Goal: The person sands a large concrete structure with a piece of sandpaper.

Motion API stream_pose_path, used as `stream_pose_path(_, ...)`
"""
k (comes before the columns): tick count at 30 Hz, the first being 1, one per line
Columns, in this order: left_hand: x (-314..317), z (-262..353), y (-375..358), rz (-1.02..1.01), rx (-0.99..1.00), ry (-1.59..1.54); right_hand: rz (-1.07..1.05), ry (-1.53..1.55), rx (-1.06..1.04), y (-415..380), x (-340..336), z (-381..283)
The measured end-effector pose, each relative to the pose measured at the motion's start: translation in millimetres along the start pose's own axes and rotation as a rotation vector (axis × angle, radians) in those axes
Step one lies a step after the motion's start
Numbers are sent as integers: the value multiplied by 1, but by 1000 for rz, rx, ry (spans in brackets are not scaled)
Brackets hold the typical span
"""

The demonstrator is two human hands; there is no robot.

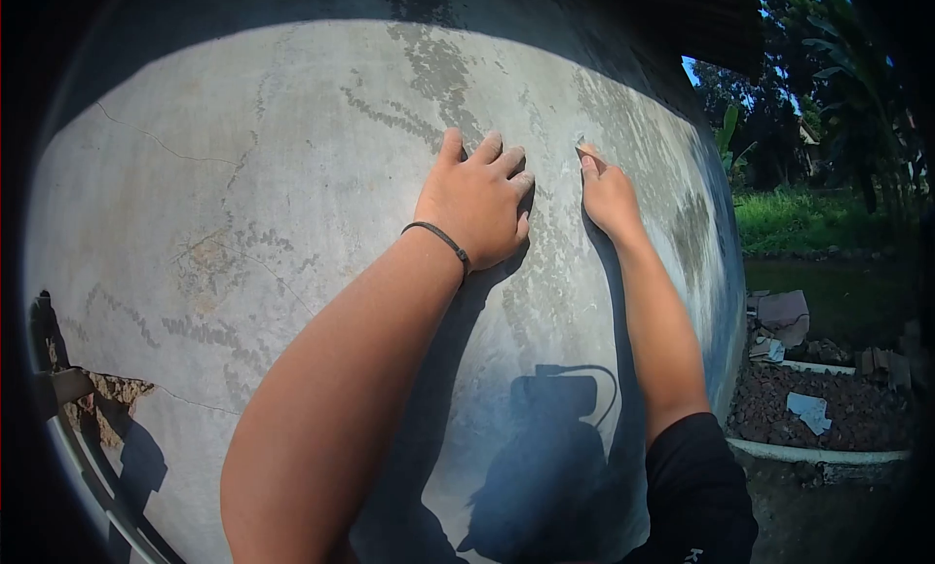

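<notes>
A person works bare-handed at a sunlit gray wall (pixel 336 204), which fills most of the view and stands directly before both hands. The left hand (pixel 472 204), just off center toward twelve o'clock, is laid against the surface with its fingers spread and dust on their tips. A dark cord bracelet (pixel 440 239) rings the wrist at the hand's seven o'clock. The right hand (pixel 612 202), at two o'clock, pinches a small brown piece (pixel 590 154) between thumb and fingers. The piece sits at that hand's eleven o'clock, up against the wall, and lies toward two o'clock from the left hand, apart from it; what it is made of cannot be told. Darker gray streaks and blotches mark the plaster around both hands, and a broken patch (pixel 119 398) exposes rough brown material at eight o'clock. The person's shadow (pixel 545 471) falls at five o'clock, beside a black sleeve (pixel 696 486) on the right arm. Toward four o'clock, a bed with pale edging (pixel 828 455) holds reddish-brown rubble (pixel 857 413), with a whitish scrap (pixel 808 411) lying on top. Green grass (pixel 799 218) grows at three o'clock.
</notes>
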State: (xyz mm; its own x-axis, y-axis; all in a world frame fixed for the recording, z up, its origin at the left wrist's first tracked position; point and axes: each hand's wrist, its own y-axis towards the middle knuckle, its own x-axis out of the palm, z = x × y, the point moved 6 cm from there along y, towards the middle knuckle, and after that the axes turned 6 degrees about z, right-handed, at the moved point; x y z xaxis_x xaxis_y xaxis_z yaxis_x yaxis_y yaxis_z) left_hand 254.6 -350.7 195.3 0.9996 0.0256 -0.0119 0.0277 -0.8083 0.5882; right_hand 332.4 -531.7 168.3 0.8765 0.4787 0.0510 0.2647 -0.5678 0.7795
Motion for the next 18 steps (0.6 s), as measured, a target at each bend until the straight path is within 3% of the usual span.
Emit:
stream_pose_path(2,2,-1,-3,-2,-14,22,38,62,-18,92,23,28)
stream_pose_path(4,0,0,-2,28,-16,-24,96,47,-63,108,30,21)
stream_pose_path(8,-4,5,-3,-32,-18,12,86,103,-149,42,17,46)
stream_pose_path(10,-8,7,3,-61,-3,0,228,191,-342,-6,10,42)
stream_pose_path(11,-6,8,7,-96,11,-1,226,194,-333,1,6,41)
stream_pose_path(13,-3,7,15,-73,3,10,26,108,-155,51,14,37)
stream_pose_path(15,-2,8,23,-31,0,28,7,42,-39,122,25,42)
stream_pose_path(18,6,14,27,-6,5,3,129,73,-136,130,29,35)
